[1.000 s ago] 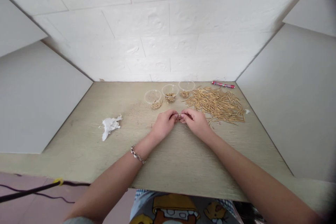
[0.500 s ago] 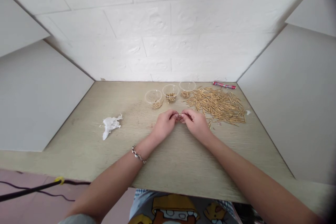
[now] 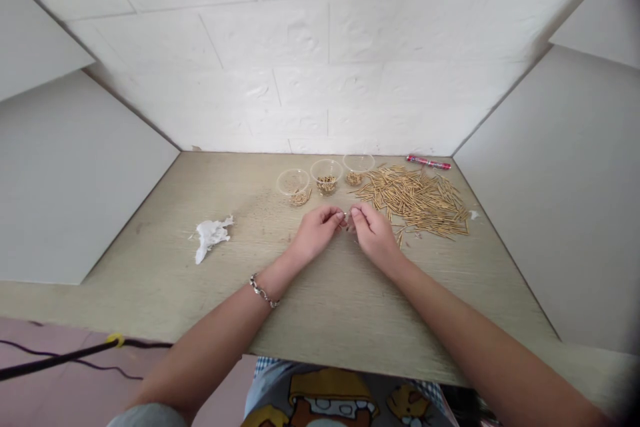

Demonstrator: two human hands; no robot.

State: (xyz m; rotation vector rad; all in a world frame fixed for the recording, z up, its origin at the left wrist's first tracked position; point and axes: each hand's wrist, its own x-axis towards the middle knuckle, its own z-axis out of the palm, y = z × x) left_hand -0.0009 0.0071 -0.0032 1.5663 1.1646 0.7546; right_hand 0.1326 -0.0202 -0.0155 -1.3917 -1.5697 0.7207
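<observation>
Here both hands, left hand [image 3: 317, 235] & right hand [image 3: 373, 233], pinch a tiny piece [image 3: 346, 220] btwn fingertips.

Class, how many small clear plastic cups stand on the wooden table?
3, in a row at the back: left cup, middle cup, right cup beside the pile of thin brass pins.

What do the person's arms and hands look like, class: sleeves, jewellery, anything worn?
Both forearms are bare, with no sleeves over them. The left hand has a silver chain-link bracelet around its wrist. The right hand and its wrist carry nothing: no gloves, watch or bracelet. No rings can be made out on either hand. A bit of grey fabric shows at the left upper arm by the frame's lower edge.
</observation>
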